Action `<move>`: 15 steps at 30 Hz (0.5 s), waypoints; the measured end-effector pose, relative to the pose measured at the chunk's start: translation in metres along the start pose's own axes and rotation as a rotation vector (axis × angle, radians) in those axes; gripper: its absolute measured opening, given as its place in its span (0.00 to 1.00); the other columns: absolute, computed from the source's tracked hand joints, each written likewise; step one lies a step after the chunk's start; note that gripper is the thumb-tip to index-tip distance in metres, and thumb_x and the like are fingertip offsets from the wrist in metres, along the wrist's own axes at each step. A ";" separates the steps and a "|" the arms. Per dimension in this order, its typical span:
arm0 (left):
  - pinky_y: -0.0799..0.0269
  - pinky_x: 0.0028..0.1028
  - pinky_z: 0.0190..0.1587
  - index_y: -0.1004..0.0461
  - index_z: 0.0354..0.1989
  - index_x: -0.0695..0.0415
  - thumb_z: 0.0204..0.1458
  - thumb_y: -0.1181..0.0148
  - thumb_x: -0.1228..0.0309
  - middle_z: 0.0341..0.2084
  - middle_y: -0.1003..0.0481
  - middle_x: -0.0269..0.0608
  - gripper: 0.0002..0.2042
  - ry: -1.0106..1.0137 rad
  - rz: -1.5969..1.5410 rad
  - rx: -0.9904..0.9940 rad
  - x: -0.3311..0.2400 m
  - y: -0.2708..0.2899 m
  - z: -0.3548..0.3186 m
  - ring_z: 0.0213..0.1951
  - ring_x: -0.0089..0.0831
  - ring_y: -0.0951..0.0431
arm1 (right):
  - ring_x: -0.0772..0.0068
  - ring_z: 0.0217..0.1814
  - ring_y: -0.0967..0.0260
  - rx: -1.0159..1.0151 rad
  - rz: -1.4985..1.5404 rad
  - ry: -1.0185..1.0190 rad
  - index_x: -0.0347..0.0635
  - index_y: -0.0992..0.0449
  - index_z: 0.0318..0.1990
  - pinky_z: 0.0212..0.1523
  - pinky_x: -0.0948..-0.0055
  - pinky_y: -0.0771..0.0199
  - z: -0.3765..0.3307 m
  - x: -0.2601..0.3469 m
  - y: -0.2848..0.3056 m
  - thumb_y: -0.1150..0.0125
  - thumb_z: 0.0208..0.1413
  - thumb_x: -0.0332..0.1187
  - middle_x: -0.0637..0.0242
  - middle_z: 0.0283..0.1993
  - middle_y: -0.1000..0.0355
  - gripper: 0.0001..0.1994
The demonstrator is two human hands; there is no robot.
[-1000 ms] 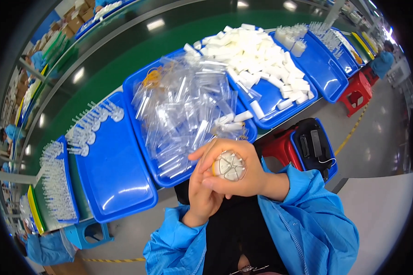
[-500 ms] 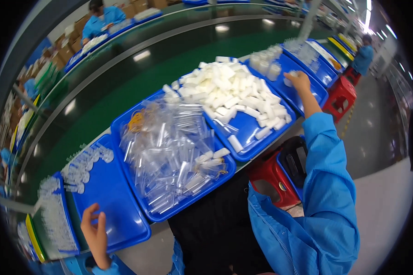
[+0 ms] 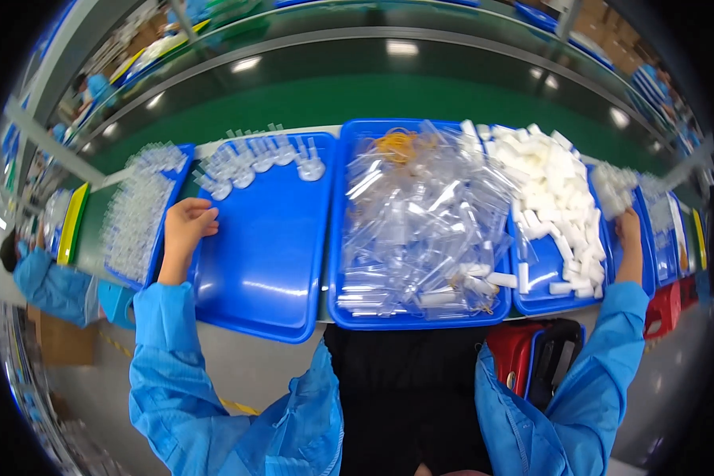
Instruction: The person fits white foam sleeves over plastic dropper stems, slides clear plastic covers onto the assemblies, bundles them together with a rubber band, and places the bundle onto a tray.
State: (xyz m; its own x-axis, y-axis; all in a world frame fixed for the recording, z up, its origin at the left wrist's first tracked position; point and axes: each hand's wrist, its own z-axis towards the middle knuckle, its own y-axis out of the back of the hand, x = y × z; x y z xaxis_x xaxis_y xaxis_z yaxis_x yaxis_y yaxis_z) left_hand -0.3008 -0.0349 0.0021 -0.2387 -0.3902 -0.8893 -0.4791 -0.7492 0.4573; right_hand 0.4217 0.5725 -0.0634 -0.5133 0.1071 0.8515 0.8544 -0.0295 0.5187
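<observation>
- A green conveyor belt (image 3: 309, 99) curved behind a row of blue trays in a workshop, with a blue-clad co-worker (image 3: 55, 282) off to the left.
- At the left stood a tray of clear tubes (image 3: 131, 218), densely massed.
- Next came the left hand (image 3: 187, 232), its fingers loosely bent and partly open, with nothing visible in it. It hovered by the left edge of a largely bare blue tray (image 3: 254, 246), just short of the clear stemmed discs (image 3: 309, 168) lined along that tray's far end.
- In the middle lay a heap of clear plastic sleeves (image 3: 408, 226), with orange rubber bands (image 3: 397, 147) at its back.
- Right of that, white foam pieces (image 3: 551, 186) were piled in another tray.
- Farther right, the right hand (image 3: 628, 228) was at a group of whitish cup-like pieces (image 3: 612, 189); its fingers were too small and hidden to tell whether they gripped one.
- The step in hand looked like a two-sided reach, one hand to each kind of piece. The next move seemed to call for a light pinch on one stem at left without toppling its neighbours, and a sure hold on one cup at right.
</observation>
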 end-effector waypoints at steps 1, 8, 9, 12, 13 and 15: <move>0.24 0.24 0.26 0.26 0.40 0.65 0.48 0.34 0.75 0.26 0.23 0.44 0.12 -0.048 -0.014 0.009 0.005 -0.010 0.010 0.24 0.29 0.21 | 0.84 0.11 0.48 -0.001 0.076 0.061 0.46 0.24 0.44 0.11 0.78 0.53 -0.006 -0.004 0.010 0.44 0.51 0.30 0.79 0.15 0.40 0.12; 0.30 0.18 0.24 0.25 0.45 0.61 0.50 0.36 0.75 0.26 0.25 0.34 0.13 -0.176 -0.019 -0.088 0.055 -0.003 0.031 0.25 0.20 0.25 | 0.68 0.42 0.31 0.125 -0.012 0.120 0.47 0.41 0.64 0.34 0.69 0.32 -0.078 0.056 -0.040 0.29 0.31 0.26 0.62 0.61 0.36 0.45; 0.33 0.17 0.23 0.24 0.45 0.60 0.51 0.35 0.75 0.26 0.25 0.32 0.13 -0.190 -0.027 -0.089 0.051 -0.012 0.031 0.25 0.19 0.26 | 0.67 0.44 0.31 0.093 -0.032 0.102 0.48 0.44 0.66 0.34 0.69 0.33 -0.088 0.060 -0.038 0.28 0.30 0.27 0.61 0.63 0.38 0.48; 0.37 0.16 0.22 0.24 0.44 0.59 0.51 0.35 0.73 0.25 0.26 0.31 0.13 -0.224 -0.045 -0.107 0.037 -0.028 0.025 0.24 0.17 0.27 | 0.65 0.43 0.30 0.021 -0.096 0.104 0.44 0.43 0.65 0.39 0.70 0.30 -0.109 0.074 -0.035 0.24 0.28 0.31 0.60 0.62 0.37 0.50; 0.38 0.16 0.22 0.24 0.44 0.59 0.50 0.34 0.71 0.25 0.26 0.30 0.13 -0.235 -0.051 -0.128 0.035 -0.030 0.024 0.24 0.17 0.28 | 0.65 0.43 0.30 0.016 -0.096 0.101 0.44 0.43 0.65 0.39 0.70 0.30 -0.110 0.074 -0.036 0.24 0.28 0.31 0.60 0.62 0.37 0.50; 0.38 0.16 0.22 0.24 0.43 0.59 0.50 0.34 0.69 0.24 0.26 0.30 0.13 -0.221 0.021 -0.187 0.040 -0.027 0.031 0.23 0.17 0.28 | 0.65 0.45 0.28 0.014 -0.049 0.039 0.40 0.37 0.61 0.43 0.70 0.29 -0.107 0.072 -0.039 0.24 0.30 0.32 0.60 0.55 0.29 0.44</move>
State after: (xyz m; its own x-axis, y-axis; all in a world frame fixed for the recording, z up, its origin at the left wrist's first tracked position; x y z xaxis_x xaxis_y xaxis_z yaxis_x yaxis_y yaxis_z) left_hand -0.3232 -0.0138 -0.0464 -0.4351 -0.2960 -0.8503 -0.3132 -0.8357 0.4512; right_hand 0.3426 0.4746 -0.0139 -0.5572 0.0691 0.8275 0.8290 -0.0109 0.5591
